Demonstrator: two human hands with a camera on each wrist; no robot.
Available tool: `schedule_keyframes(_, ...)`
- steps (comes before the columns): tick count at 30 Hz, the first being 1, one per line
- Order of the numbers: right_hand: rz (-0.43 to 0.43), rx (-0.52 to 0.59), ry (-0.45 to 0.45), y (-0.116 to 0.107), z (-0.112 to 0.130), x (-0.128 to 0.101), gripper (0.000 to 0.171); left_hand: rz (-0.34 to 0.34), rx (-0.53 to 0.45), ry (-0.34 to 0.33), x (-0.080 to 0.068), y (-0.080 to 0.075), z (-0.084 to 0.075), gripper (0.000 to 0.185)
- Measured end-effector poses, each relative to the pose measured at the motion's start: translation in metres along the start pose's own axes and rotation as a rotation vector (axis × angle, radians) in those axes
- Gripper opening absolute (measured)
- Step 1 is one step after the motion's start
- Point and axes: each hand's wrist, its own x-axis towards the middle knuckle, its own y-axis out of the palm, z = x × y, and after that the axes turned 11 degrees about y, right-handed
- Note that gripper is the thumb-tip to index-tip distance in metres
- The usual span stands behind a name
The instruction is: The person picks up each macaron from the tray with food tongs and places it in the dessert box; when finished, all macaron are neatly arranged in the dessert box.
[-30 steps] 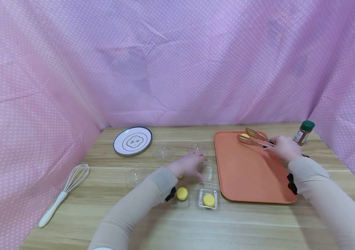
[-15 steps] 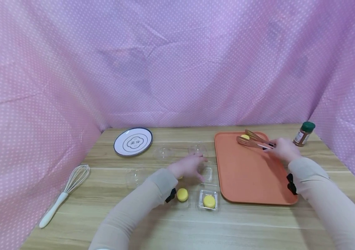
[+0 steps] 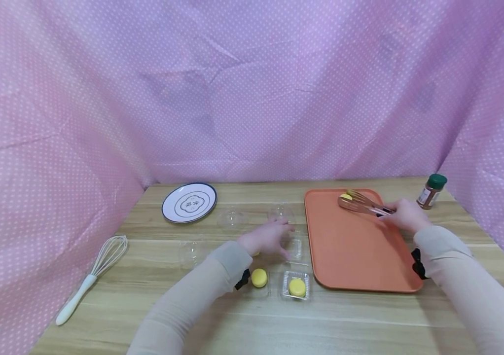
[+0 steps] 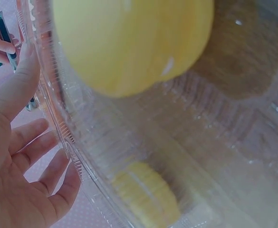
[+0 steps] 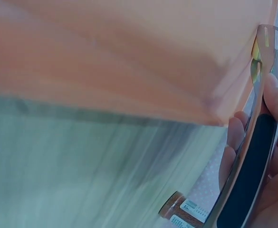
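Observation:
My right hand (image 3: 407, 216) grips copper-coloured slotted tongs (image 3: 360, 203) with dark handle grips, over the far part of the orange tray (image 3: 354, 246). A yellow macaron (image 3: 345, 197) sits between the tong heads. My left hand (image 3: 266, 237) reaches over the clear plastic boxes, fingers spread. In the left wrist view its fingertips are right at the rim of a clear box (image 4: 100, 185). Two macarons, one large and close (image 4: 129, 42), show through the plastic. On the near side, one macaron (image 3: 297, 287) lies in a box and another (image 3: 259, 277) left of it. A further one is mostly hidden under my left wrist.
Clear domed lids (image 3: 232, 218) stand open behind and left of the boxes. A blue-rimmed white plate (image 3: 176, 207) lies at the back left, a whisk (image 3: 76, 298) at the left edge. A green-capped spice jar (image 3: 431, 191) stands right of the tray.
The tong heads have drawn together around the macaron on the tray, and my right hand has shifted slightly right and nearer. My left hand has stayed in place.

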Motion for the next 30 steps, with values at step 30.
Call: schedule_keyframes(30, -0.062, 0.005, 0.014, -0.0047, -0.007, -0.0086, 0.054, 0.004, 0.022, -0.005, 0.0023, 0.002, 0.0029, 0.079)
